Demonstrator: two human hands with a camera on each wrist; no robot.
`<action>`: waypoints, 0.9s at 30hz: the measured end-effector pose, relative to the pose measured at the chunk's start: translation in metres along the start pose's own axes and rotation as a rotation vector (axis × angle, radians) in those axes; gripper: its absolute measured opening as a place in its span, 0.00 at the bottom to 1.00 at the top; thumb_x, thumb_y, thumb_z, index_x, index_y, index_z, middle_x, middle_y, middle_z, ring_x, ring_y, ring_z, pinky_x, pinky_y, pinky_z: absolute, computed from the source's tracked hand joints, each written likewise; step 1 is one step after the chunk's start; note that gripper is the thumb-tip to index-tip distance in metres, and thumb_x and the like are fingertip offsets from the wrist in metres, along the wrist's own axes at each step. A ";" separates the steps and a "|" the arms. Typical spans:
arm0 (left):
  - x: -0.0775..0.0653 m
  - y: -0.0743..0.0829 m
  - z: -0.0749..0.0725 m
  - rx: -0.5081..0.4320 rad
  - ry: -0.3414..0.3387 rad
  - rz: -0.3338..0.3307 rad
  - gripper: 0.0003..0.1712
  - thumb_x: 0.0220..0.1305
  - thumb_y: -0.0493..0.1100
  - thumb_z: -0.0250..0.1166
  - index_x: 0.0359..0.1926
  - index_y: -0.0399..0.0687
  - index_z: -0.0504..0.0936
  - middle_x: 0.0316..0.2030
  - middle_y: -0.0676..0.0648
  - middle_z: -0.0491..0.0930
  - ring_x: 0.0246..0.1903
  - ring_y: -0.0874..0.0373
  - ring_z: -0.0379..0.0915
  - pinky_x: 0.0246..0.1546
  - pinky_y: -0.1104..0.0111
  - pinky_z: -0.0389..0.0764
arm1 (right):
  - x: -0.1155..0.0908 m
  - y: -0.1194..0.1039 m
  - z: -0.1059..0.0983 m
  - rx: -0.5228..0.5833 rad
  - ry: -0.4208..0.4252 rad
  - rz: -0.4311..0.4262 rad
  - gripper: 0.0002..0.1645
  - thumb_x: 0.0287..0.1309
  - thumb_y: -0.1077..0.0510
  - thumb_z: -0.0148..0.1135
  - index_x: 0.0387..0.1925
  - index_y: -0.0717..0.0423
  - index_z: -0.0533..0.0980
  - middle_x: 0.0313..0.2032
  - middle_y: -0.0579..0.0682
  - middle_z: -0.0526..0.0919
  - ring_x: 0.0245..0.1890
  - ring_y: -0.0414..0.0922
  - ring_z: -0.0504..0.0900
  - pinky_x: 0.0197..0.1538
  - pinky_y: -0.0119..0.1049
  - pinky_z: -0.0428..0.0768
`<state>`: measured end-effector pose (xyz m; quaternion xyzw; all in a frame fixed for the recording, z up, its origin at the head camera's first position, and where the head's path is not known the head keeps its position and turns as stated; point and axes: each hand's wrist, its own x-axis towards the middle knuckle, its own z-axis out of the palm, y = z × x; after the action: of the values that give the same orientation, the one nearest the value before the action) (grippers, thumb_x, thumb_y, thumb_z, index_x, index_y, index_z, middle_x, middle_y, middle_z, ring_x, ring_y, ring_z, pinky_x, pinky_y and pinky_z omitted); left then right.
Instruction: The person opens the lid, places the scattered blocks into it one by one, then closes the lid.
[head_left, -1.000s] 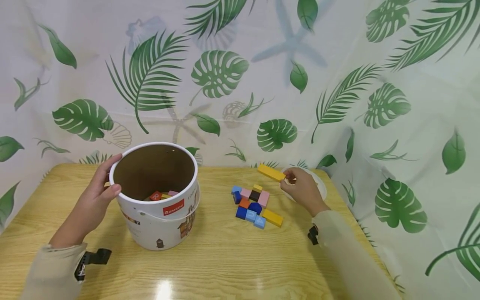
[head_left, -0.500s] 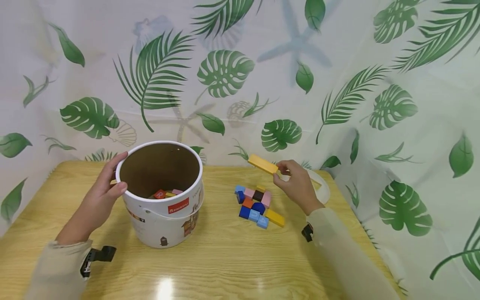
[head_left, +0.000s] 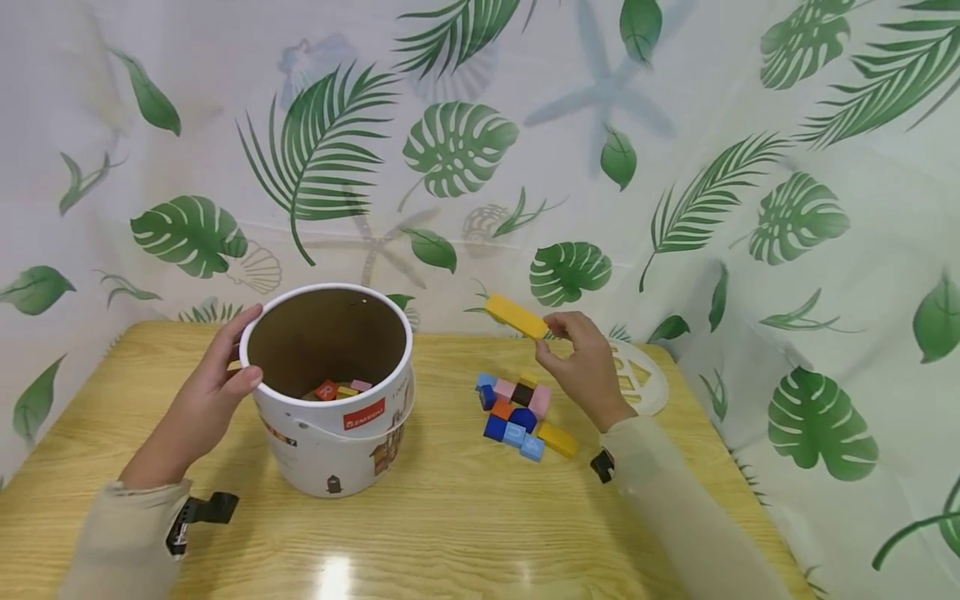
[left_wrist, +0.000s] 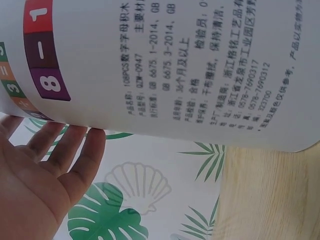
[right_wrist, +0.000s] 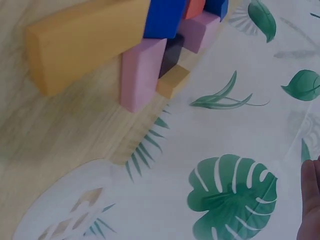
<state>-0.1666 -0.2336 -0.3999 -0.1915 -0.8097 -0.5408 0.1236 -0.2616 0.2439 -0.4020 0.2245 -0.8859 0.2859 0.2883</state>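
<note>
My left hand (head_left: 197,408) holds the white bucket (head_left: 322,450) by its left side, thumb at the rim. In the left wrist view, its bent fingertips (left_wrist: 92,142) touch the bucket's printed wall. Inside the bucket lie a red lettered block (head_left: 326,390) and a few other blocks. My right hand (head_left: 585,362) pinches one end of a long yellow block (head_left: 516,315), raised at the back of the table. Below it lies a cluster of several coloured blocks: a black one (head_left: 522,393), pink, orange, blue and another long yellow block (head_left: 557,440).
A white disc with cut-out shapes (head_left: 657,392) lies at the table's back right corner, partly behind my right hand. A leaf-printed sheet (head_left: 465,242) hangs behind and to the right of the wooden table (head_left: 450,525). The bucket has a thin handle (head_left: 330,435) across its front.
My right hand has lifted the long yellow block up and to the left, away from the white disc, uncovering more of it. My left hand stays on the bucket. The view has shifted slightly.
</note>
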 end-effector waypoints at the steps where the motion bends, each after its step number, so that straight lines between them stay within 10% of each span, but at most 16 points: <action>1: 0.000 0.000 0.001 0.001 -0.003 0.002 0.40 0.77 0.40 0.53 0.83 0.59 0.48 0.73 0.40 0.59 0.60 0.58 0.61 0.50 0.80 0.71 | 0.000 -0.002 0.000 -0.002 0.010 -0.010 0.16 0.61 0.61 0.70 0.50 0.59 0.80 0.47 0.53 0.82 0.46 0.48 0.80 0.55 0.45 0.82; 17: 0.000 -0.001 0.000 0.004 -0.008 -0.034 0.40 0.77 0.41 0.52 0.83 0.62 0.48 0.74 0.41 0.58 0.61 0.60 0.60 0.49 0.82 0.70 | 0.041 -0.099 0.004 0.107 0.010 -0.399 0.18 0.59 0.63 0.71 0.51 0.63 0.80 0.49 0.55 0.83 0.49 0.49 0.81 0.57 0.38 0.81; 27: 0.000 -0.001 0.001 -0.008 -0.004 -0.009 0.40 0.77 0.39 0.52 0.83 0.59 0.48 0.72 0.41 0.59 0.60 0.56 0.61 0.49 0.81 0.70 | 0.067 -0.166 0.028 0.145 -0.264 -0.500 0.15 0.62 0.60 0.69 0.50 0.59 0.81 0.47 0.50 0.83 0.48 0.42 0.81 0.55 0.27 0.78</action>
<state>-0.1669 -0.2327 -0.4007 -0.1895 -0.8086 -0.5442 0.1188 -0.2284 0.0884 -0.3157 0.4912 -0.8102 0.2366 0.2154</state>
